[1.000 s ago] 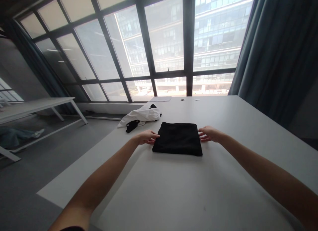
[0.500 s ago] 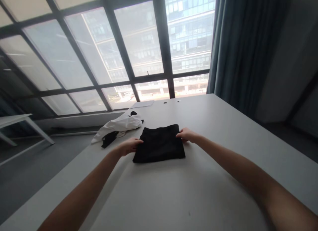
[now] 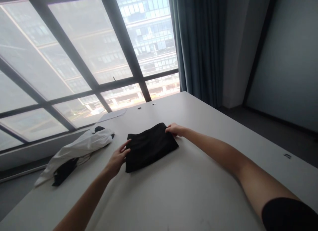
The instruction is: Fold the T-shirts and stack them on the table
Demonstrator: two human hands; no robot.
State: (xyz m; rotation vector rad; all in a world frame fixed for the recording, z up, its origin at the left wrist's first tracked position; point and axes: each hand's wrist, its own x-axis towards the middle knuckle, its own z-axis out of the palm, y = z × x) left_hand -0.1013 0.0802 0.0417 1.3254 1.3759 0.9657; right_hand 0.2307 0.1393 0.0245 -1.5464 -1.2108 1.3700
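White garment: landmark, on the white table.

Black folded cloth, 1: on the table, right of the garment.

Right hand: farther right of the garment; thumb and fingers appear clamped on the cloth's far right corner.

Left hand: right of the garment, at the cloth's left edge; thumb and 1 finger stand apart; whether it grips, cannot tell.

Handling note, judged: step in hand seems to be adjusting the cloth. Best done with 2 hands moving evenly, all layers pinched together, pull kept light.

Obscured: layer count, lost in black; right fingertips under the cloth; black piece partly under the garment, kind unclear.
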